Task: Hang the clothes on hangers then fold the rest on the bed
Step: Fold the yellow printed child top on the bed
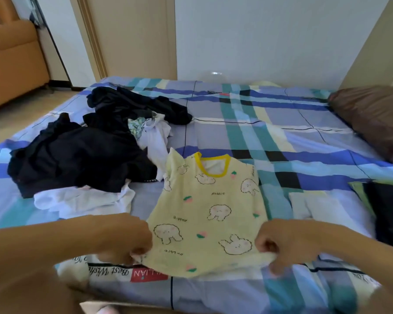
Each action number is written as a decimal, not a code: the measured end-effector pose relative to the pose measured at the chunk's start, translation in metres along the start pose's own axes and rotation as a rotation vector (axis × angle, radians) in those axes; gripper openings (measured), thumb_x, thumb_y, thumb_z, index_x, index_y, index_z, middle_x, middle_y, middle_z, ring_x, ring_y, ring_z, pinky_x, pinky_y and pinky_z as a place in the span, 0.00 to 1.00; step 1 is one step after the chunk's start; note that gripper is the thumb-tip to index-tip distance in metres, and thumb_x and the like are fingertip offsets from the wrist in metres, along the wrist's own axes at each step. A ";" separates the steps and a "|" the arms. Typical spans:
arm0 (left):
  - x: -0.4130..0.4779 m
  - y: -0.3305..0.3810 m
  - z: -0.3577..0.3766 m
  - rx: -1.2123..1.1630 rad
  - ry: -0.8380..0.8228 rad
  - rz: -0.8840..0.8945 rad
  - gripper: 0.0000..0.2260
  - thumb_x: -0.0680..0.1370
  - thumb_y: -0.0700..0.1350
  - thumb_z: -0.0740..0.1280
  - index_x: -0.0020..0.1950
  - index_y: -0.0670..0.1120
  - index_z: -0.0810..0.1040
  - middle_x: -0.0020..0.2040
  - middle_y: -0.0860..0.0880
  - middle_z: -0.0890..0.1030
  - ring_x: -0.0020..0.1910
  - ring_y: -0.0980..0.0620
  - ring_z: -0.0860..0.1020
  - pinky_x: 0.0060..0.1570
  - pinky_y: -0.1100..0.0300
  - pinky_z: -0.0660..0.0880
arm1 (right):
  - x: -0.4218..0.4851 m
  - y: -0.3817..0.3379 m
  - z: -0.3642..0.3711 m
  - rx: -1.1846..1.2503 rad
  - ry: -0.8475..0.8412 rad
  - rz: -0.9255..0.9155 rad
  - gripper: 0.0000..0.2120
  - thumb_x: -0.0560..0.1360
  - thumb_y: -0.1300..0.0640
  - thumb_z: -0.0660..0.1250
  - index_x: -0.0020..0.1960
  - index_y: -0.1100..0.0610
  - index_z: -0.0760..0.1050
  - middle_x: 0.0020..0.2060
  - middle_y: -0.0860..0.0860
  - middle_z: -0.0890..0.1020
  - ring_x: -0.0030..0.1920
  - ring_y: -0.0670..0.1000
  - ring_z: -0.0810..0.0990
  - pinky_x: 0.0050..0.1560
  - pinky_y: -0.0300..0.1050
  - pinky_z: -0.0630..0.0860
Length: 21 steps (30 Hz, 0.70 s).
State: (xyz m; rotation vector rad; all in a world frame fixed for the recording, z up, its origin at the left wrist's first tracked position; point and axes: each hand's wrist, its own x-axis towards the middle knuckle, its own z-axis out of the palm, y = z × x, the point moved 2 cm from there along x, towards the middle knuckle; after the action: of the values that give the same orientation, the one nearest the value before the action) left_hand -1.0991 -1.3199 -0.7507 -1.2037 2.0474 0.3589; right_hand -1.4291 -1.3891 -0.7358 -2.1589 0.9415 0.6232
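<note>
A small pale-yellow shirt (210,214) with bunny prints and a yellow collar lies spread on the bed (281,137), collar pointing away from me. My left hand (125,239) pinches its bottom-left corner. My right hand (281,243) grips its bottom-right corner. Both hands hold the hem just above the sheet near the bed's front edge. A heap of dark clothes (82,155) mixed with white garments (84,200) sits to the left of the shirt.
A folded white piece (313,205) and a dark folded item (388,211) lie at the right. A brown pillow (372,116) rests at the far right. An orange armchair (11,55) stands beyond the bed's left side.
</note>
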 end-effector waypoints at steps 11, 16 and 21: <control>0.081 -0.068 -0.061 -0.744 0.674 -0.384 0.11 0.80 0.53 0.65 0.48 0.46 0.79 0.45 0.51 0.81 0.43 0.49 0.79 0.49 0.52 0.78 | 0.051 0.065 -0.089 0.463 0.734 0.276 0.04 0.79 0.52 0.70 0.46 0.51 0.80 0.37 0.50 0.82 0.37 0.49 0.79 0.42 0.45 0.76; 0.122 -0.100 -0.052 -1.218 0.808 -0.563 0.11 0.76 0.42 0.64 0.37 0.36 0.71 0.31 0.39 0.76 0.31 0.46 0.72 0.35 0.54 0.73 | 0.087 0.113 -0.089 0.912 0.772 0.402 0.11 0.80 0.67 0.65 0.60 0.56 0.75 0.46 0.57 0.82 0.45 0.53 0.81 0.41 0.43 0.80; 0.141 -0.099 -0.066 -1.497 0.704 -0.403 0.07 0.76 0.31 0.65 0.53 0.34 0.78 0.39 0.40 0.81 0.33 0.47 0.78 0.32 0.57 0.79 | 0.108 0.117 -0.097 1.099 0.690 0.273 0.20 0.76 0.68 0.70 0.66 0.56 0.74 0.54 0.60 0.83 0.50 0.56 0.82 0.53 0.50 0.82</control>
State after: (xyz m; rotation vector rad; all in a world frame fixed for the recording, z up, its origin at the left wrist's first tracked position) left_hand -1.0873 -1.4993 -0.7918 -2.8605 1.8001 1.5938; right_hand -1.4377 -1.5677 -0.7901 -1.2073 1.4779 -0.5172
